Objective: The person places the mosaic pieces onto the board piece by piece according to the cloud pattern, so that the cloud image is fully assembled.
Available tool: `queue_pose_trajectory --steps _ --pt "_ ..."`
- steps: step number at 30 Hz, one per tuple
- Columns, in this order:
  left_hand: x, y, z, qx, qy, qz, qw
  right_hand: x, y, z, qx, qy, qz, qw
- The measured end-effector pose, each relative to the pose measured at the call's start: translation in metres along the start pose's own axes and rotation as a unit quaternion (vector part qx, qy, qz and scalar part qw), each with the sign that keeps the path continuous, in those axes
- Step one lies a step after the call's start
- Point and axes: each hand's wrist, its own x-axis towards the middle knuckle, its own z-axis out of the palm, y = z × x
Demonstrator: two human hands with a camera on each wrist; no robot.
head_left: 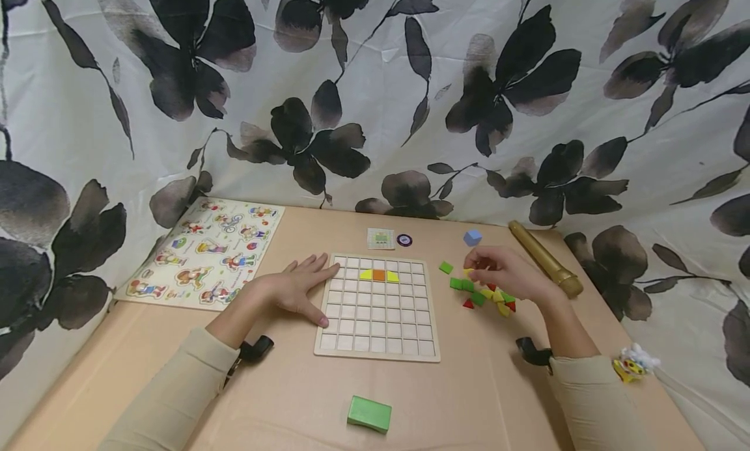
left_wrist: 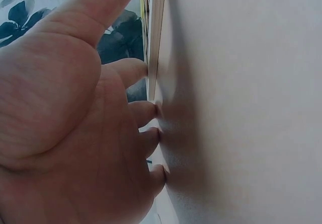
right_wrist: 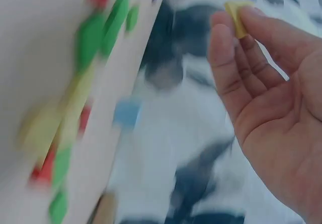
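My left hand [head_left: 293, 291] rests with spread fingers at the left edge of a white wooden grid board [head_left: 377, 343]. Its thumb and index fingertips touch the rim, as the left wrist view [left_wrist: 65, 113] partly shows. Between thumb and fingertips, my right hand [head_left: 515, 275] pinches a small yellow block [right_wrist: 236, 20], held above the table. Below that hand lies a loose pile of green blocks [head_left: 461, 284], red triangular blocks [head_left: 468, 304] and yellow blocks [head_left: 504, 310]. On the board's upper rows, an orange square block [head_left: 379, 275] sits between two yellow pieces [head_left: 366, 275].
Behind the board lie a small printed card [head_left: 381, 239] and a round dark token [head_left: 404, 240]. A blue cube [head_left: 472, 237] and a brown tube [head_left: 545, 259] are at the back right. A sticker sheet [head_left: 205, 252] lies left; a green block [head_left: 369, 414] stands in front.
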Motion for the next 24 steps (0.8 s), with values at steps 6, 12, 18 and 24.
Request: queue_pose_trajectory --steps 6,12,18,24 --pt "-0.001 0.000 0.000 -0.004 0.001 0.001 1.0000 0.061 -0.035 0.037 0.011 -0.024 -0.042 0.9988" --pt "-0.001 0.000 0.000 -0.001 0.002 0.002 1.0000 0.109 -0.061 0.076 0.013 -0.067 -0.090 0.9936" --pt "0.000 -0.001 0.000 0.000 0.002 0.005 1.0000 0.138 -0.079 0.107 0.004 -0.123 -0.122 0.9849" --pt "-0.001 0.000 0.000 -0.002 0.000 0.002 1.0000 0.153 -0.090 0.130 -0.024 -0.139 -0.126 0.9820"
